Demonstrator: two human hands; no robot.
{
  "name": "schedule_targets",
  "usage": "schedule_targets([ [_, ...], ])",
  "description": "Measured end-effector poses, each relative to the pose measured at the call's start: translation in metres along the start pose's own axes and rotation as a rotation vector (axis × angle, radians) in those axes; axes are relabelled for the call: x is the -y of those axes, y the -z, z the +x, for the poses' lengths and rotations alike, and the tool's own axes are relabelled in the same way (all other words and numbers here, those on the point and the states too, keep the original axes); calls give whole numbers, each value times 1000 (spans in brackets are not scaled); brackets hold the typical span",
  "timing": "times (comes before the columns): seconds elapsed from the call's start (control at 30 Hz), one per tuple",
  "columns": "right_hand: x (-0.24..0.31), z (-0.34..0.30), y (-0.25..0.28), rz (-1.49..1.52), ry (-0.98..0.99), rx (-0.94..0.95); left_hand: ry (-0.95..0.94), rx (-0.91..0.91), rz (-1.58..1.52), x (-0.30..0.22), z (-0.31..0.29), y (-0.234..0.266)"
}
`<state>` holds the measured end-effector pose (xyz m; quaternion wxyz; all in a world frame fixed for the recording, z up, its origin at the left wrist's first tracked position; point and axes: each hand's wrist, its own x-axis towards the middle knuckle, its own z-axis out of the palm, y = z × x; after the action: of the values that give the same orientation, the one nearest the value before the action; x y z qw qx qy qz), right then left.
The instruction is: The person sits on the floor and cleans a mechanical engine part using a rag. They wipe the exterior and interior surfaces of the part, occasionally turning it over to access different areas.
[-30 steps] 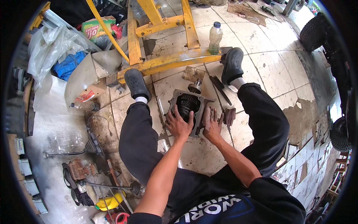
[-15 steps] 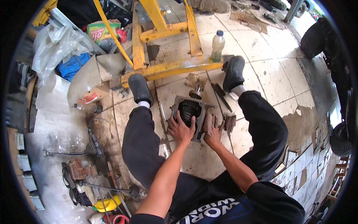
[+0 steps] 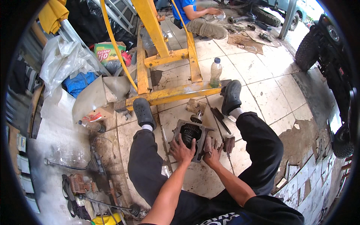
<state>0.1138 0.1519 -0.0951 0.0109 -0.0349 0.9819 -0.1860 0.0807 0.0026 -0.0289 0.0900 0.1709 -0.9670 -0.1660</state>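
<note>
A grey metal gear housing (image 3: 203,139) sits on the tiled floor between my legs, its opening showing dark toothed gears (image 3: 190,132). My left hand (image 3: 182,150) lies over its near left edge with fingers spread, partly inside the opening. Beside the housing's right wall, my right hand (image 3: 213,156) has its fingers around a dirty brown block (image 3: 208,144); part of the block is hidden. Another brown piece (image 3: 229,144) lies just right of that hand. Beyond the housing are a round metal shaft part (image 3: 196,118) and a dark flat bar (image 3: 220,120).
A yellow steel frame (image 3: 176,96) stands ahead, with a plastic bottle (image 3: 215,73) by its base. Left are plastic sheeting (image 3: 62,56), a long-handled tool (image 3: 65,165) and loose parts (image 3: 77,183). Another person (image 3: 202,22) sits at the back. A vehicle tyre (image 3: 307,52) stands right.
The view has tipped up, so everything appears lower and the other person's upper body now shows. Both hands stay at the housing, the right one slightly more curled.
</note>
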Motion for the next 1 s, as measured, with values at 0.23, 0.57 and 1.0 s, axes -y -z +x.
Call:
schedule_targets([
  [0.23, 8, 21, 46, 196, -175, 32, -14, -23, -8, 3, 0, 2],
  [0.57, 20, 14, 2, 83, -155, -124, -9, -28, -48, 4, 1, 5],
  [1.0, -5, 27, 38, 215, -205, -6, -58, -29, -8, 14, 4, 1],
])
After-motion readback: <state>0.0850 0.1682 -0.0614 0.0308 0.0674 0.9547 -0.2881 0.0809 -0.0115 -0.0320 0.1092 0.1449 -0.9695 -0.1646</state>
